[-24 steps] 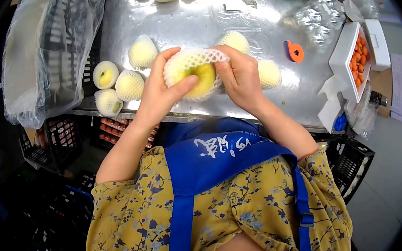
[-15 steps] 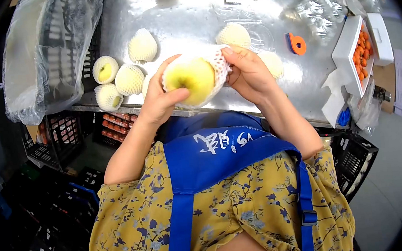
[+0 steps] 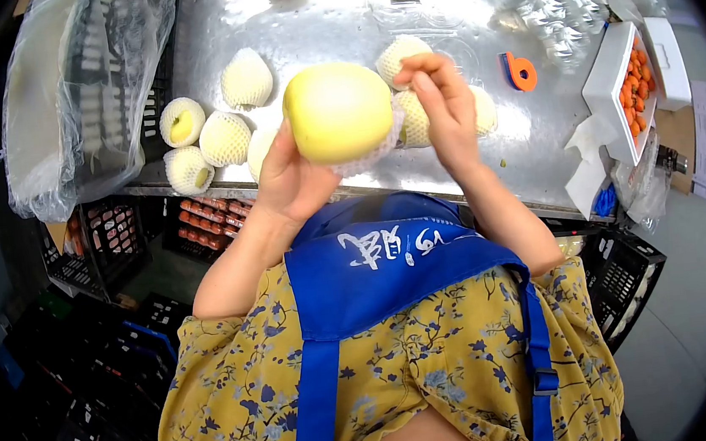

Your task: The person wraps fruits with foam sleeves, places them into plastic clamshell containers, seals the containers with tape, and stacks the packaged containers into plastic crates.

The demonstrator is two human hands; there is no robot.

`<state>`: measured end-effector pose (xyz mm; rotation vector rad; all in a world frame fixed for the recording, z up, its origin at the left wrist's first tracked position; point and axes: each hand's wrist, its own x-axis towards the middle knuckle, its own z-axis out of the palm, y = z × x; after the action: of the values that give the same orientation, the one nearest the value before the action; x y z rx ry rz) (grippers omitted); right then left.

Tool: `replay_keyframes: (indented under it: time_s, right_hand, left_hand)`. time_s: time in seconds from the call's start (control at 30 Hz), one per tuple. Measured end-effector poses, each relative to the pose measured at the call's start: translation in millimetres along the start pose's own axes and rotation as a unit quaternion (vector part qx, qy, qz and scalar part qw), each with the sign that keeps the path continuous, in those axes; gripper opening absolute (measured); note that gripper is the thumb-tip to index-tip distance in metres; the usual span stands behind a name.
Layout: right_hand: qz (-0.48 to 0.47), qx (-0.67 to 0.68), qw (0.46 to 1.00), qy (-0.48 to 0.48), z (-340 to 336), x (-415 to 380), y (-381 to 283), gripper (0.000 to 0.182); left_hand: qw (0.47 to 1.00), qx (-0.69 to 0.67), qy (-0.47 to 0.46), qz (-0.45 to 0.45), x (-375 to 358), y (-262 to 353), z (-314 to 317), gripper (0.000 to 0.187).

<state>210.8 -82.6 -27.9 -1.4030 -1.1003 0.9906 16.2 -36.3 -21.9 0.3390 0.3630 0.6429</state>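
A large yellow fruit (image 3: 338,111) is held up by my left hand (image 3: 298,179), whose thumb and palm are against its lower left side. A white foam net (image 3: 372,157) hangs under and beside the fruit's lower right. My right hand (image 3: 450,113) is off the fruit, to its right, fingers bent and apart with nothing visible between them. Behind it a net-wrapped fruit (image 3: 413,119) lies on the metal table (image 3: 525,153). More net-wrapped fruits (image 3: 226,139) rest to the left of my left hand.
A plastic-lined crate (image 3: 94,92) stands at the left. On the right are an orange tape roll (image 3: 522,73), clear plastic packaging (image 3: 559,22) and a white box (image 3: 613,98) of small orange fruits (image 3: 635,91). Black crates (image 3: 618,280) stand below the table.
The foam net has come down off most of the fruit, which is turned and raised slightly. My right hand has let go of the net and moved a little right.
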Motion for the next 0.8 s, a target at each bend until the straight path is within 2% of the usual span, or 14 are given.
replay_keyframes:
  time_s: [0.03,0.13,0.2,0.3,0.33,0.47,0.57,0.67,0.7,0.73,0.77,0.8]
  right_hand:
    - [-0.060,0.006,0.998,0.014,-4.2,1.7,-7.5,0.054]
    - [-0.193,-0.146,0.969,-0.058,11.1,0.8,-34.1,0.078]
    - [-0.149,-0.088,0.983,-0.066,9.3,-0.8,-21.1,0.084]
    - [-0.062,0.059,0.992,-0.097,5.8,-1.5,-7.6,0.089]
    - [-0.038,0.103,0.989,-0.103,4.4,-2.5,-4.9,0.089]
    - [0.049,0.214,0.968,-0.120,2.0,-3.9,-9.8,0.087]
    - [0.105,0.291,0.941,-0.135,-0.1,-5.0,-8.6,0.088]
    - [0.098,0.267,0.948,-0.145,0.4,-2.9,-9.4,0.081]
    - [0.035,0.131,0.983,-0.125,1.7,-2.5,-15.6,0.078]
    - [-0.028,-0.007,0.994,-0.101,4.7,-2.3,-27.8,0.076]
    - [-0.090,-0.145,0.983,-0.074,8.4,-2.7,-37.7,0.074]
    - [-0.132,-0.140,0.981,-0.031,12.6,-3.4,-42.6,0.069]
  left_hand:
    - [1.000,0.013,0.023,0.000,0.4,2.1,4.6,0.074]
    - [0.994,0.086,0.062,0.008,2.3,3.7,14.3,0.067]
    - [0.983,0.174,0.053,0.031,2.0,2.2,17.5,0.059]
    - [0.942,0.303,0.117,0.084,-2.5,4.1,19.1,0.052]
    - [0.927,0.325,0.144,0.119,-2.8,5.7,18.8,0.042]
    - [0.893,0.391,0.133,0.180,-0.1,8.5,15.7,0.037]
    - [0.858,0.475,0.094,0.170,-4.2,12.3,24.0,0.043]
    - [0.811,0.540,0.012,0.227,-5.5,8.6,17.3,0.051]
    - [0.840,0.506,0.044,0.189,-3.8,9.2,19.7,0.052]
    - [0.866,0.470,0.077,0.149,-0.5,10.4,24.0,0.053]
    - [0.888,0.433,0.110,0.108,1.6,11.2,25.9,0.054]
    - [0.952,0.270,0.125,0.063,1.2,7.8,19.3,0.045]
